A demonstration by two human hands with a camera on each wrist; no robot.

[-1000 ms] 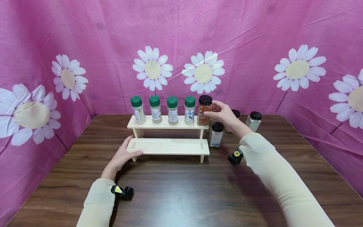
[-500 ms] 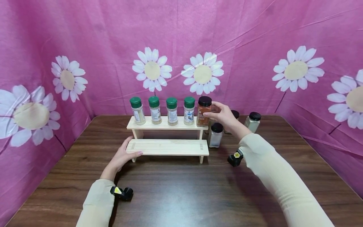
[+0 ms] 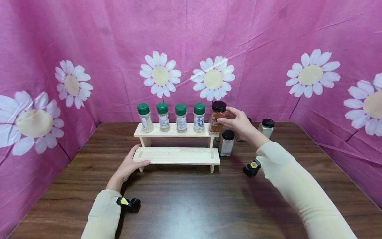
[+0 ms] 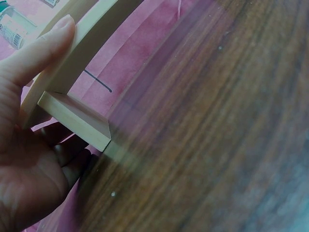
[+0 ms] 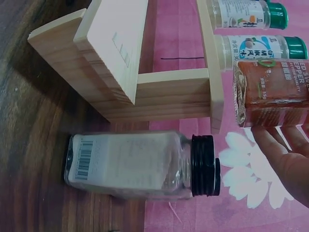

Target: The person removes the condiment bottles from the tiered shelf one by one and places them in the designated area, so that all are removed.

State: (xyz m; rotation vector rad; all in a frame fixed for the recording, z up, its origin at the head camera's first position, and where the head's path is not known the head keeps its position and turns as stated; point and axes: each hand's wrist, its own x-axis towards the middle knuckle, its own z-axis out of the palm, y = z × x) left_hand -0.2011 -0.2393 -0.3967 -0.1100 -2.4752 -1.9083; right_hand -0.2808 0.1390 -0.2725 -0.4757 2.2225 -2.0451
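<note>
Pink backdrop [image 3: 256,36], left hand [image 3: 128,165] gripping rack [image 3: 179,155], right hand [image 3: 239,123] higher, pinching jar [image 3: 215,120]

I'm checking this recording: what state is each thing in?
Rack: standing, held by left grip
Red jar: lidded, just off the rack, in right grip
Green-lidded bottles: upright on the rack
Front jar: lidded, upright
Far-right jar: lidded, upright
Remaining jars: mostly hidden

Red-brown jar [image 5: 273,92]: you are reading the fragments "EPPER" and "QUALITY" beside Chinese characters. Green-capped bottles [image 5: 260,47]: labels are carrying Chinese print, too small for sure reading. Pale jar [image 5: 130,162]: label is showing you a barcode. Clear bottle [image 4: 12,30], left wrist view: another barcode is showing.
</note>
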